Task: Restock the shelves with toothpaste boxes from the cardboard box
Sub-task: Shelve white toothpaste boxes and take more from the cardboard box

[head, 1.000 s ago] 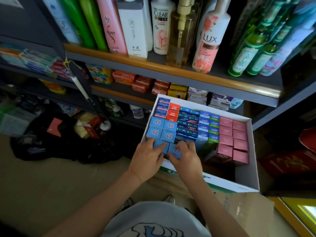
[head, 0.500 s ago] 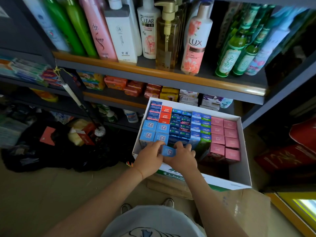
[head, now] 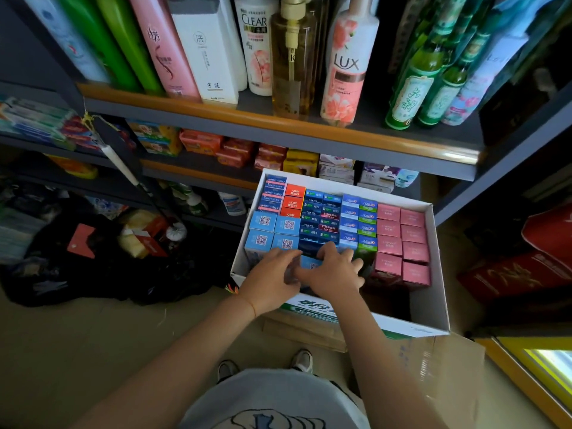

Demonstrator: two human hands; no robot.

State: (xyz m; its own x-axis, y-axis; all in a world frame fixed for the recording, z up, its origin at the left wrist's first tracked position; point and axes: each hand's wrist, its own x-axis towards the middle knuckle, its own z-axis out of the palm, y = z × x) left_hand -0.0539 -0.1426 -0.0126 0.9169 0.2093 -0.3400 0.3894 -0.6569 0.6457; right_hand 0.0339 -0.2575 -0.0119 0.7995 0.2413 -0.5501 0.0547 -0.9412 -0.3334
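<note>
A white cardboard box (head: pixel 435 274) stands on the floor below the shelves, packed with upright toothpaste boxes: light blue ones (head: pixel 263 221) at the left, dark blue and green in the middle, pink ones (head: pixel 402 239) at the right. Both my hands reach into its near left corner. My left hand (head: pixel 269 280) and my right hand (head: pixel 332 274) together grip a light blue toothpaste box (head: pixel 309 263), which shows only between their fingers. The rest of that box is hidden under my hands.
The upper shelf (head: pixel 278 125) carries shampoo and green bottles. The lower shelf (head: pixel 198 174) holds soap boxes, with toothpaste boxes (head: pixel 34 122) on the shelf at far left. A black bag (head: pixel 93 274) of goods lies on the floor at left. Red cartons (head: pixel 510 274) stand at right.
My hands have drawn closer together around the light blue box in the near left corner. The camera view has dipped and shifted slightly; the cardboard box has stayed put.
</note>
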